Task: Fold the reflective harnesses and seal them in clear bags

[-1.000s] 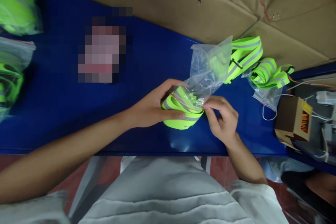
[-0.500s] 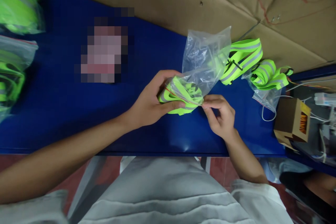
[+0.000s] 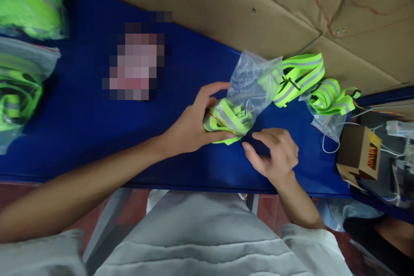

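Note:
My left hand [image 3: 190,123] is wrapped round a coiled neon-yellow reflective strap [image 3: 231,116], its thumb along the near side and the index finger lifted off the far side. The mouth of a clear zip bag [image 3: 247,69], with a red line, lies over the coil, and the bag stretches away toward the board. How far the coil sits inside the bag I cannot tell. Just right of the coil, my right hand [image 3: 278,155] is apart from it, thumb and fingers spread with nothing between them.
Another reflective strap [image 3: 300,77] lies beyond the bag, and a rolled strap [image 3: 330,97] rests on a clear bag farther right. Bagged straps [image 3: 19,88] lie at the left. A small cardboard box [image 3: 355,151] and wires are at the right. A tan board [image 3: 210,0] backs the blue table [image 3: 181,69].
My right hand has let go of the bag's edge and drawn back toward me, its fingers opening. My left index finger has lifted from the coil.

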Motion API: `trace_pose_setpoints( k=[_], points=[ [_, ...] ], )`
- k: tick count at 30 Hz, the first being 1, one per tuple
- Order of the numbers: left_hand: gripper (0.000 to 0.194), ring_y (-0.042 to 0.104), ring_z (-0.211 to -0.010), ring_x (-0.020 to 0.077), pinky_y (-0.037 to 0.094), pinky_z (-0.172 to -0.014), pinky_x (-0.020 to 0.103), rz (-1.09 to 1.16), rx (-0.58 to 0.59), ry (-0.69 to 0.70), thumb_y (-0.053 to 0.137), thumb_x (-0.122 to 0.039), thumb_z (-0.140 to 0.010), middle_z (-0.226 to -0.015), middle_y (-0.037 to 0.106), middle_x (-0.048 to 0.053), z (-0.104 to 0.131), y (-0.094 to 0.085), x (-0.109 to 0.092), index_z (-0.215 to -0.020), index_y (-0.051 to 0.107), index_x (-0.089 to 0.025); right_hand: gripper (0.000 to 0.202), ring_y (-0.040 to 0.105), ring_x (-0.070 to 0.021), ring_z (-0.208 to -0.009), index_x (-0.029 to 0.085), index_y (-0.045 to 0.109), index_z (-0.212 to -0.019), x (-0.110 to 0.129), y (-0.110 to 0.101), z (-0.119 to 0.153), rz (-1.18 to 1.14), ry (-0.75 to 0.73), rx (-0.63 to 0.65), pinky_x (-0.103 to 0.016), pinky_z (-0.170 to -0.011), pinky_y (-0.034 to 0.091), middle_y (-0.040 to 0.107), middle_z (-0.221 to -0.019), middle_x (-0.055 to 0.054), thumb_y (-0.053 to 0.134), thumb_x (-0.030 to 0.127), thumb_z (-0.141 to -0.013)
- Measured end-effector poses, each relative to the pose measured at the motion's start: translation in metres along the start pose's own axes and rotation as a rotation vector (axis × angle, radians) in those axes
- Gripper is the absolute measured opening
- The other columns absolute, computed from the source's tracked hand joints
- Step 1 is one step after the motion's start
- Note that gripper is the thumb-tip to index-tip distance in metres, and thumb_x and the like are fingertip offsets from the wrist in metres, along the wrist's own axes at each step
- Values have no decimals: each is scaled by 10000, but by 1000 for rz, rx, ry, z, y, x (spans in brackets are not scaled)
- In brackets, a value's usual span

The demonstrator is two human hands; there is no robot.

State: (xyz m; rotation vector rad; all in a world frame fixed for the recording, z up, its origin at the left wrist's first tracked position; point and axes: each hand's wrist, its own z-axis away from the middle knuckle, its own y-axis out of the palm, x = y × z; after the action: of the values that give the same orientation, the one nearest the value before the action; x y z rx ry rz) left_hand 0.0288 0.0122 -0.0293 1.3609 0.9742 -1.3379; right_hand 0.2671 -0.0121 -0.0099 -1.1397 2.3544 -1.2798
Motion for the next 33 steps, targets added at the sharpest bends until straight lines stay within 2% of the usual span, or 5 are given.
trace_pose_setpoints(
  k=[5, 10, 18, 22, 33],
  points=[
    [1074, 667, -837, 204, 546, -793, 332, -193, 286, -60, 903, -398, -774, -1033, 653, 19, 12, 7, 9, -1629, 258, -328, 264, 697, -201, -825, 164, 675, -1192, 15, 1, -6, 4, -96, 124, -361, -751, 513, 756, -907, -61, 761, 171, -943],
    [1090, 710, -916, 242, 558, -860, 394, -297, 362, -135, 848, -457, -799, -1076, 678, 40, 13, 11, 6, -1640, 173, -304, 138, 684, -190, -814, 192, 652, -1095, 17, 8, -3, -100, 56, 164, -360, -729, 477, 759, -919, -45, 699, 138, -978],
    [1036, 670, -714, 181, 464, -624, 263, -312, 415, -232, 838, -465, -778, -906, 695, -14, 8, 11, 2, -1590, 224, -272, 104, 688, -171, -808, 192, 634, -1087, 42, -2, -12, -385, -29, 179, -347, -741, 513, 731, -906, -36, 603, 127, -1012],
    [976, 691, -742, 194, 467, -634, 270, -347, 390, -186, 810, -416, -791, -967, 717, 9, 9, 11, 4, -1570, 242, -265, 212, 700, -220, -935, 190, 655, -1188, 42, 5, -10, -288, 93, 107, -374, -810, 554, 742, -1011, -84, 679, 145, -983],
    [994, 706, -958, 242, 523, -811, 353, -280, 367, -101, 839, -398, -787, -1106, 669, 46, 20, 15, 4, -1581, 260, -252, 90, 667, -168, -899, 210, 651, -1067, 33, 7, -13, -346, 332, 287, -323, -819, 534, 715, -969, -26, 666, 143, -1009]
  ],
)
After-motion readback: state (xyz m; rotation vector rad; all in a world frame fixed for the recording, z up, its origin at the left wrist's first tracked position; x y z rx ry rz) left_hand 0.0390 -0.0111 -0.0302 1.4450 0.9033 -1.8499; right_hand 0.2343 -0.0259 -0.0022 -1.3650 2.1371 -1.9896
